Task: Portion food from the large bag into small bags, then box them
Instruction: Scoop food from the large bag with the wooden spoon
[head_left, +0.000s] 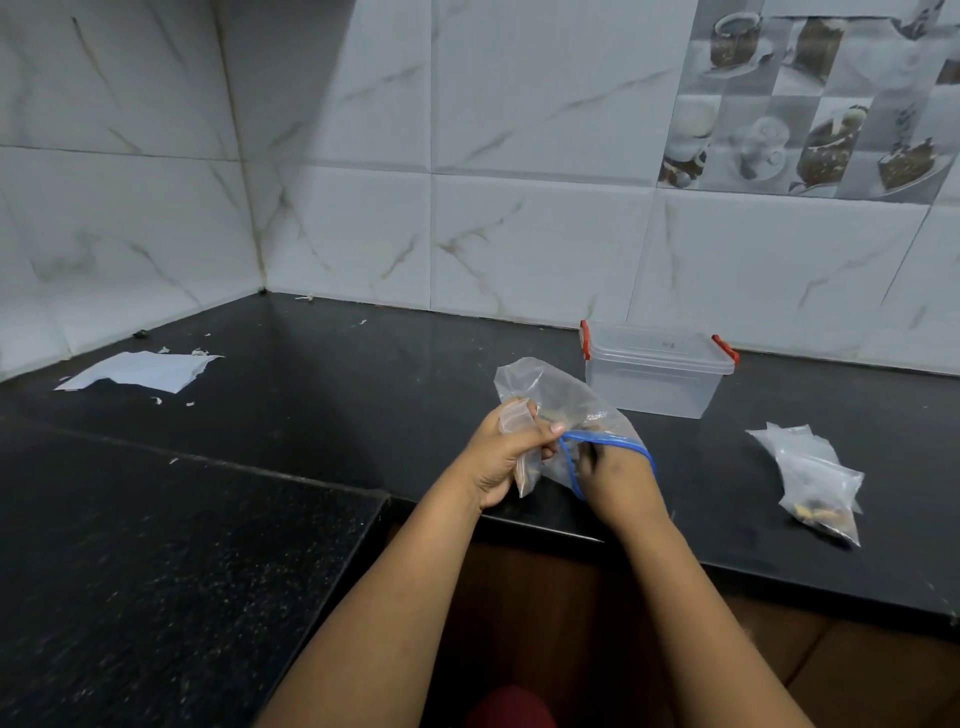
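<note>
Left hand (506, 452) gripping small bag (519, 457) and large bag (566, 410); right hand (615, 480) inside blue-zip mouth, grasp hidden, near lidded box (657, 371).

No legible text; faint dark mark on clear box (655, 375) lid, too small to read.

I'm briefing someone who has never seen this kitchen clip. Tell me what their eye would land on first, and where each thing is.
First, the two hands at centre: the left hand grips a small bag while the right hand reaches into the blue-rimmed mouth of the large bag. Behind them, near the tiled wall, stands a clear box with red clips, lid on. To the right on the black counter lie filled small bags; far left lies torn white paper.
</note>
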